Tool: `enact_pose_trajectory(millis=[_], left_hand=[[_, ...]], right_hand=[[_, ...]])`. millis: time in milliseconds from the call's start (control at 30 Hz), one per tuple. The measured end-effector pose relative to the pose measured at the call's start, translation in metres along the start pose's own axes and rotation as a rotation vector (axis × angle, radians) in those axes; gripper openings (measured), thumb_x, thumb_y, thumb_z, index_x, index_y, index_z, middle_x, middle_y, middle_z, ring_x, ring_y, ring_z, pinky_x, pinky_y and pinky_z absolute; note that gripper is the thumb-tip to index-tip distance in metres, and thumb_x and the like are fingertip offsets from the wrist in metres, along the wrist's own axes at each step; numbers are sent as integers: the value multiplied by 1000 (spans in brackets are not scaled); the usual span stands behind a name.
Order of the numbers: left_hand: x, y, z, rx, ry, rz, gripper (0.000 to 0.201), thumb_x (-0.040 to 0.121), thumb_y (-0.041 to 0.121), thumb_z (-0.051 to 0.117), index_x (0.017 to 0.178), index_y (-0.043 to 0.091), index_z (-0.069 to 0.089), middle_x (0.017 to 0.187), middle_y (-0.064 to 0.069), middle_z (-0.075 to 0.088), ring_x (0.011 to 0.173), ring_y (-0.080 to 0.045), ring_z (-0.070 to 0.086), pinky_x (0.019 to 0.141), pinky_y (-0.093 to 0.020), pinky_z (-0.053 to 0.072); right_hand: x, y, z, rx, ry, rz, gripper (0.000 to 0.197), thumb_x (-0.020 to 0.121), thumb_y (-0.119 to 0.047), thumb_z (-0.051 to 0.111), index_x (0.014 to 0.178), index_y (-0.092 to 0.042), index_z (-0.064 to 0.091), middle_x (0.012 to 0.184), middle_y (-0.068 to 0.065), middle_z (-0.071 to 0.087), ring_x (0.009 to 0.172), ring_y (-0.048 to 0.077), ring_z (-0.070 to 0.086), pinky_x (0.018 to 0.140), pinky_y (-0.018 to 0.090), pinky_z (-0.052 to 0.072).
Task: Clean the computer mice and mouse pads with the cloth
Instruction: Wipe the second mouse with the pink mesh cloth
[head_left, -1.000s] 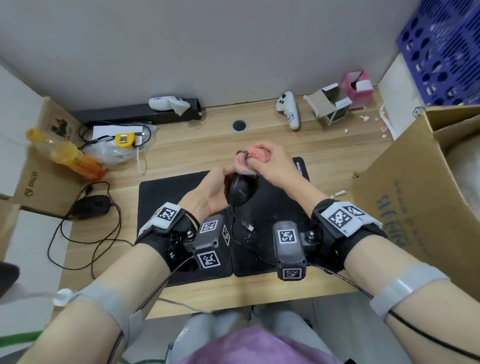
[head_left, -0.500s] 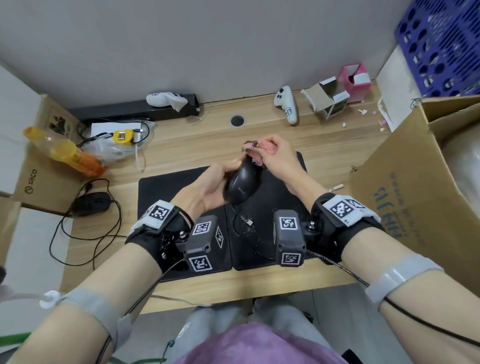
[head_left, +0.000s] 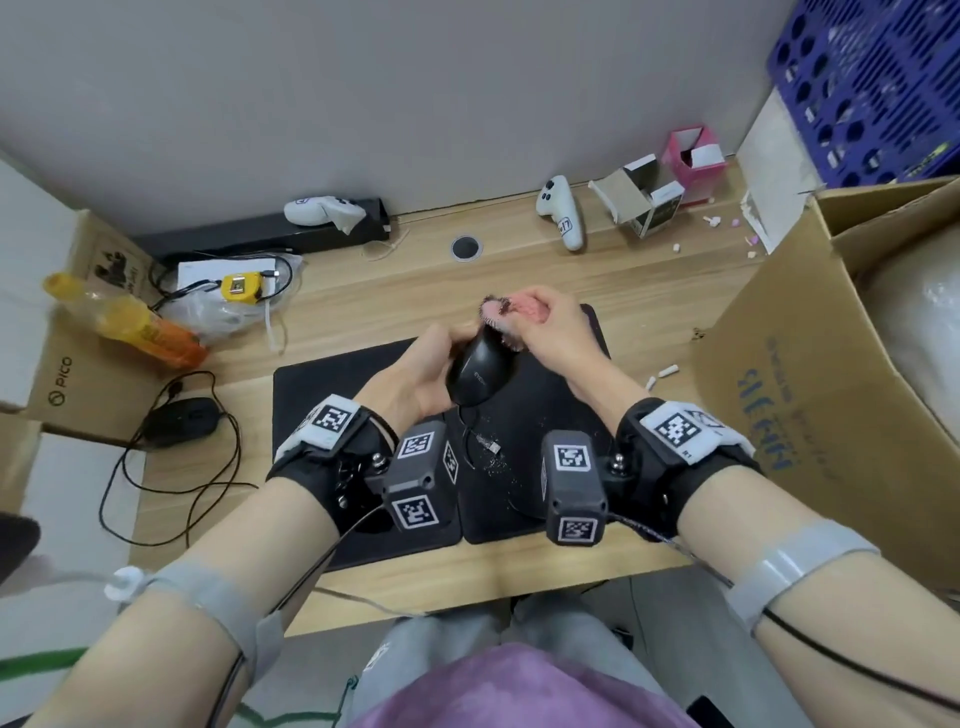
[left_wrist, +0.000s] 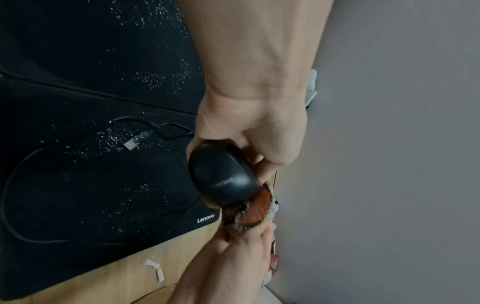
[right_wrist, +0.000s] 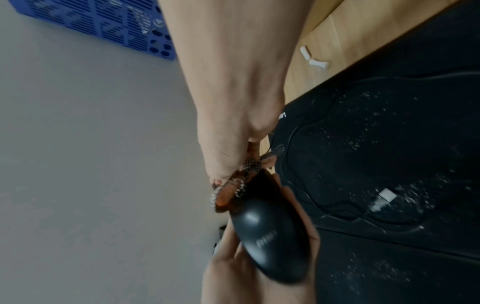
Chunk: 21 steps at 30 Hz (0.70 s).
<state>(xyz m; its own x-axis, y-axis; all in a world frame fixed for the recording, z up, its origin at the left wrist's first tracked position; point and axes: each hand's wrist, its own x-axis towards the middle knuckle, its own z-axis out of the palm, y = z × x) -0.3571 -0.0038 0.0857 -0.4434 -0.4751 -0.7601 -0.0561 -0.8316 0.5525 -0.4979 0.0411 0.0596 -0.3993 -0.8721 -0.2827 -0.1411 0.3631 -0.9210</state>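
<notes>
A black wired mouse (head_left: 480, 373) (left_wrist: 223, 179) (right_wrist: 270, 244) is lifted above the mouse pads, gripped from the left and below by my left hand (head_left: 415, 374) (left_wrist: 249, 131). My right hand (head_left: 545, 332) (right_wrist: 233, 148) holds a bunched pink and dark mesh cloth (head_left: 511, 314) (left_wrist: 246, 216) (right_wrist: 233, 187) against the mouse's far end. Two black mouse pads (head_left: 311, 395) (left_wrist: 78, 82) lie side by side beneath, speckled with white crumbs. The mouse's cable and USB plug (head_left: 488, 444) (right_wrist: 384, 198) rest on the right pad. A second black mouse (head_left: 182, 421) sits on the desk at the left.
A large cardboard box (head_left: 810, 395) crowds the right edge of the desk. At the back lie a white controller (head_left: 563, 215), small open boxes (head_left: 644, 200), an orange bottle (head_left: 124, 322) and a bag with a yellow tape measure (head_left: 239, 288). White scraps (head_left: 662, 374) lie beside the right pad.
The mouse has tilted so its top faces the camera, and the right hand's cloth has shifted from over the mouse to its far tip.
</notes>
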Motion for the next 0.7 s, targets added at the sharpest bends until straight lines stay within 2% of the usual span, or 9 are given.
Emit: enact_pose_trajectory(millis=[100, 133, 200, 300, 367, 433, 500, 600, 700], left_hand=[[6, 4, 0, 17, 204, -55, 28, 96, 17, 33, 83, 11, 57, 73, -8, 62, 65, -19, 59, 59, -26, 54], [7, 4, -2, 16, 230, -52, 28, 96, 17, 32, 80, 14, 55, 75, -7, 61, 66, -19, 58, 59, -26, 52], [9, 3, -4, -5, 230, -42, 27, 96, 21, 35, 85, 15, 58, 86, -6, 63, 75, -21, 59, 70, -31, 50], [4, 3, 5, -17, 157, -18, 25, 96, 26, 46, 90, 11, 65, 83, -7, 67, 71, -20, 62, 73, -31, 50], [-1, 4, 16, -11, 74, 12, 28, 98, 21, 45, 92, 7, 68, 83, -9, 68, 69, -19, 63, 71, -30, 53], [-1, 2, 19, 8, 54, 66, 27, 99, 16, 41, 104, 10, 67, 90, -9, 68, 75, -19, 63, 76, -31, 51], [0, 0, 16, -27, 138, 77, 29, 100, 18, 38, 112, 10, 64, 95, -10, 68, 78, -22, 64, 76, -31, 52], [5, -1, 1, -123, 295, 38, 34, 97, 24, 36, 114, 7, 60, 107, -15, 67, 88, -29, 65, 79, -37, 55], [3, -5, -13, -147, 258, 47, 34, 100, 23, 31, 102, 7, 62, 97, -13, 69, 81, -27, 65, 75, -36, 53]], right_hand=[[-18, 0, 9, -7, -215, -48, 25, 80, -16, 72, 103, -26, 71, 100, -6, 73, 93, 11, 67, 90, 30, 53], [-21, 4, 8, -44, -267, -57, 28, 79, -18, 74, 107, -23, 71, 101, -4, 73, 94, 12, 67, 90, 29, 52], [-21, 11, 1, -112, -269, -52, 30, 79, -21, 76, 109, -22, 71, 101, -3, 72, 95, 14, 66, 89, 28, 50], [-16, 15, -16, -69, -78, 40, 24, 83, -22, 70, 108, -26, 68, 99, -7, 67, 93, 14, 61, 79, 24, 46], [-11, 14, -24, -16, 41, 78, 24, 89, -20, 65, 113, -24, 66, 94, -13, 62, 92, 9, 56, 78, 21, 40], [-9, 13, -22, 3, 63, 82, 20, 92, -21, 63, 112, -25, 66, 87, -18, 58, 90, 9, 55, 72, 19, 39], [-10, 11, -12, 5, -18, 77, 18, 89, -23, 65, 106, -28, 67, 93, -12, 65, 94, 12, 60, 72, 20, 45], [-13, 11, 7, -59, -224, 26, 23, 81, -22, 72, 103, -29, 71, 100, -7, 71, 99, 15, 65, 92, 35, 53], [-11, 7, 14, -90, -245, 21, 24, 79, -19, 74, 100, -30, 71, 96, -7, 71, 99, 16, 65, 96, 37, 52]])
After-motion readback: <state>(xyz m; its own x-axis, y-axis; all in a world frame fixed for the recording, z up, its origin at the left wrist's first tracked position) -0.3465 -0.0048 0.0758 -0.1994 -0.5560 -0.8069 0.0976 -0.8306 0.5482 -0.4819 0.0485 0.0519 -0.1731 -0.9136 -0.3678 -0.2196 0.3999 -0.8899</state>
